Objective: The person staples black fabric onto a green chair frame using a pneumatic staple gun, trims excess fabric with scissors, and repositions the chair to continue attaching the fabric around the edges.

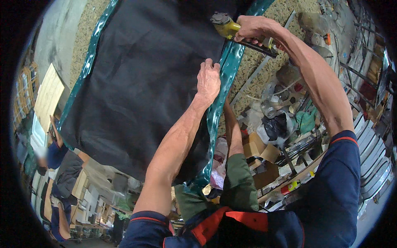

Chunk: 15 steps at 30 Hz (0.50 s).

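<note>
A large panel covered in black fabric (140, 82) fills the middle, with glossy green vinyl (231, 66) showing along its right and left borders. My left hand (208, 80) has its fingers curled down at the fabric's right edge, beside the green strip. Wrapped round the handle of a yellow air stapler (227, 29), my right hand (256, 29) is closed. The stapler's grey head lies over the black fabric near the far right edge, and its dark magazine extends rightward. Whether its nose touches the fabric cannot be seen.
Speckled padding (308, 5) lies beyond the panel. At right are clutter, cardboard boxes (264, 173), a black plastic bag (274, 125) and stacked grey curved pieces (372, 157). Other people (62, 165) are at far left, near a pale board (49, 93).
</note>
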Available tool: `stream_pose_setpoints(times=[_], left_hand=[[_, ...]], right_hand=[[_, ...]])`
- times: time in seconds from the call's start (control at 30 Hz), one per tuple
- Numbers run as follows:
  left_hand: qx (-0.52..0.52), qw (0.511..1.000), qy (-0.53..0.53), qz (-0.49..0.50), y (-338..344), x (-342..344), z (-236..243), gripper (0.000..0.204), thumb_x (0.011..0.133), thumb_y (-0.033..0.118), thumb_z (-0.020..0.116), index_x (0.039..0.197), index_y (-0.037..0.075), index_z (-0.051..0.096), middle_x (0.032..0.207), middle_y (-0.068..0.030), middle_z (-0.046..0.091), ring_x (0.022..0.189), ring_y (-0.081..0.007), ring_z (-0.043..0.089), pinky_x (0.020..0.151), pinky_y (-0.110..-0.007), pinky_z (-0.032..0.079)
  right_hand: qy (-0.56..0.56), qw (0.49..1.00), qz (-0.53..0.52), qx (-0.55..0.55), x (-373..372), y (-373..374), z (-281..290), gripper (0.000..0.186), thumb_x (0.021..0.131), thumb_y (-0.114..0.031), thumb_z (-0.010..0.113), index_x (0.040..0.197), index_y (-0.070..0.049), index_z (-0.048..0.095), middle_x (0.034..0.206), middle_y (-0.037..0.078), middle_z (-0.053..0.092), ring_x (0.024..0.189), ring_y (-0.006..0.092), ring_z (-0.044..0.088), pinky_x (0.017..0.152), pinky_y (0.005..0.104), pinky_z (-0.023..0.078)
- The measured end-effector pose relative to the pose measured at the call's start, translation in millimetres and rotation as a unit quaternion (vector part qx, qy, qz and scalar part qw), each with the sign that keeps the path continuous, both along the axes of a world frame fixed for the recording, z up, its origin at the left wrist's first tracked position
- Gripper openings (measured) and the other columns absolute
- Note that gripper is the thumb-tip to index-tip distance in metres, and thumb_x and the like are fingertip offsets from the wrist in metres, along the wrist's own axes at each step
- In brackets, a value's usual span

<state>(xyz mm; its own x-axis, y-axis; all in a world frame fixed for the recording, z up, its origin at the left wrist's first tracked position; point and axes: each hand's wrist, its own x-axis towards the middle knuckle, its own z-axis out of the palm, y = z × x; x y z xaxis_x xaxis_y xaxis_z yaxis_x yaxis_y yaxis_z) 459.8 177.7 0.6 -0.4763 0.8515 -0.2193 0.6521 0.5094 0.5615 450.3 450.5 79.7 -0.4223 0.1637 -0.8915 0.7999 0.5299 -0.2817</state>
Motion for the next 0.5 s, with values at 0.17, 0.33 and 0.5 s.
stream_pose_setpoints(times=[0.17,0.33,0.5], left_hand=[[0.011,1.000,-0.020,0.005,-3,0,-2,0.015,0.086,0.001,0.060,0.100,-0.003,0.063,0.108,-0.0188,0.056,0.103,-0.0374,0.059,0.085,-0.048,0.055],[0.034,0.998,-0.042,0.040,-6,3,-3,0.017,0.081,-0.006,0.060,0.098,-0.002,0.065,0.100,-0.0203,0.058,0.098,-0.0404,0.061,0.082,-0.049,0.054],[0.061,0.995,-0.050,0.053,-8,4,-4,0.017,0.082,-0.005,0.059,0.098,-0.003,0.064,0.099,-0.0198,0.058,0.096,-0.0401,0.061,0.081,-0.049,0.053]], right_hand=[[-0.028,0.999,0.046,-0.007,-19,-9,-2,0.027,0.082,-0.023,0.073,0.079,0.002,0.063,0.063,0.004,0.057,0.052,0.0189,0.059,0.050,0.0365,0.055],[-0.028,0.996,0.078,-0.027,-31,-15,-7,0.026,0.080,-0.022,0.072,0.078,0.002,0.064,0.064,0.006,0.060,0.053,0.0195,0.061,0.051,0.0367,0.056],[-0.058,0.995,0.080,-0.032,-38,-20,-11,0.024,0.079,-0.019,0.070,0.076,0.003,0.062,0.064,0.008,0.061,0.055,0.0207,0.062,0.053,0.0378,0.057]])
